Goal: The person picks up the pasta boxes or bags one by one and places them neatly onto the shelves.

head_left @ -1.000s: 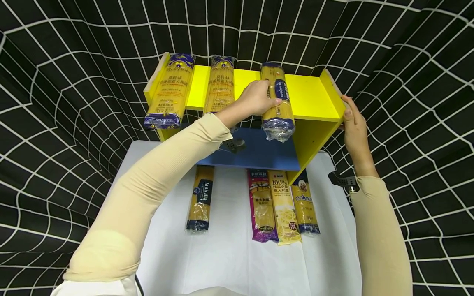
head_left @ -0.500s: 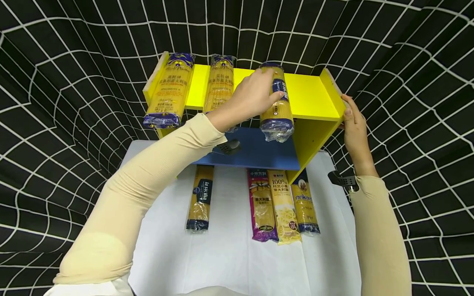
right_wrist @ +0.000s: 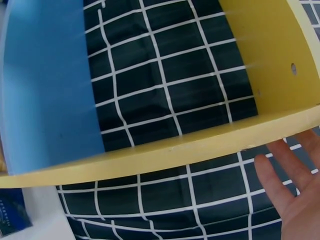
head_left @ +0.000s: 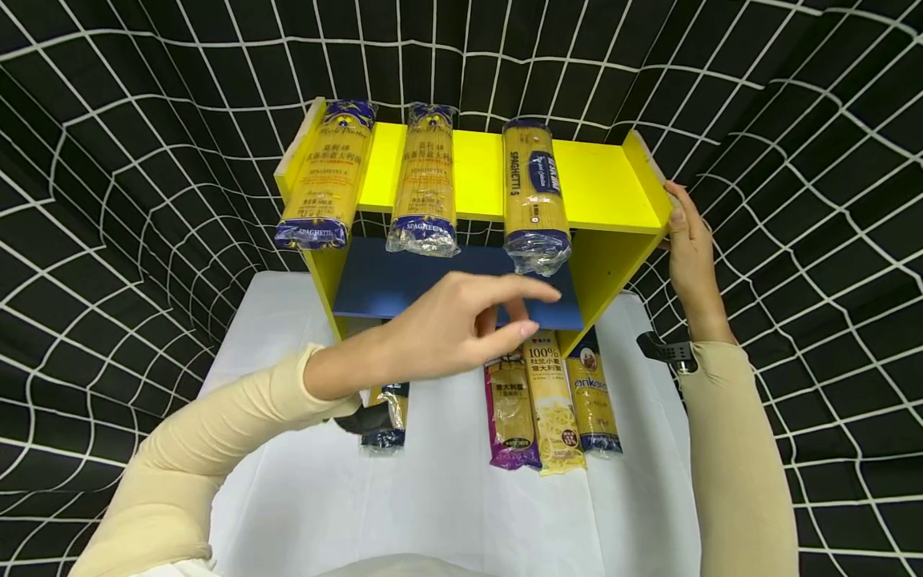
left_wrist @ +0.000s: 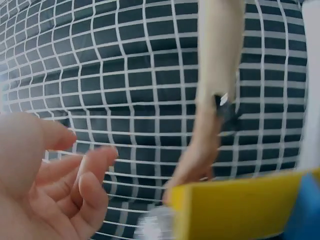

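The left hand (head_left: 454, 320) has come off the Spaghetti 5 pack (head_left: 535, 196) and down before the blue shelf (head_left: 368, 276), thumb and forefinger narrowly parted, holding nothing. The pack lies on the top board (head_left: 602, 180), right of two blue-ended packs (head_left: 425, 180), its near end jutting past the front edge. The right hand (head_left: 694, 268) grips the side panel (head_left: 613, 272), as before. Below, the Ankara pack (head_left: 594, 401) lies on the table (head_left: 433, 513).
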Tool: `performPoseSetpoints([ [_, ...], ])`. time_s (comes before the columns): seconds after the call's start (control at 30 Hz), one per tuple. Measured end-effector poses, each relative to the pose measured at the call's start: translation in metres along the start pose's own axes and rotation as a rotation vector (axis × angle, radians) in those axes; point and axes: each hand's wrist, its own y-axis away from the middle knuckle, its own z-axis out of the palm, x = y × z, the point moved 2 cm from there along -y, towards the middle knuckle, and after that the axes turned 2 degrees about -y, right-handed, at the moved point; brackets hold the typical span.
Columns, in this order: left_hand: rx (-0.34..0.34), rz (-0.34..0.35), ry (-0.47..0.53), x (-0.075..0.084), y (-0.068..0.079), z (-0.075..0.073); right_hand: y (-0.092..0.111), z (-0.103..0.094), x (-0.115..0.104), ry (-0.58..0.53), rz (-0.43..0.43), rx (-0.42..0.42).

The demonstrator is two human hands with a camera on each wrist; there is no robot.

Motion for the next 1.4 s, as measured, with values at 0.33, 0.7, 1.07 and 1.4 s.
performPoseSetpoints([
  [0.33,-0.305,-0.347,0.378,-0.117,0.106,0.085,0.003,-0.001,-0.002,0.0,-0.007,-0.006],
  [0.7,0.019,-0.679,-0.093,-0.265,0.209,0.121,0.003,-0.001,-0.003,-0.015,-0.021,-0.007],
  [1.07,-0.093,-0.86,-0.131,-0.317,0.239,0.119,-0.007,-0.002,0.023,0.024,-0.015,-0.003],
  [1.4,-0.182,-0.912,-0.12,-0.31,0.217,0.121,-0.002,-0.003,0.007,0.037,0.003,-0.006],
])
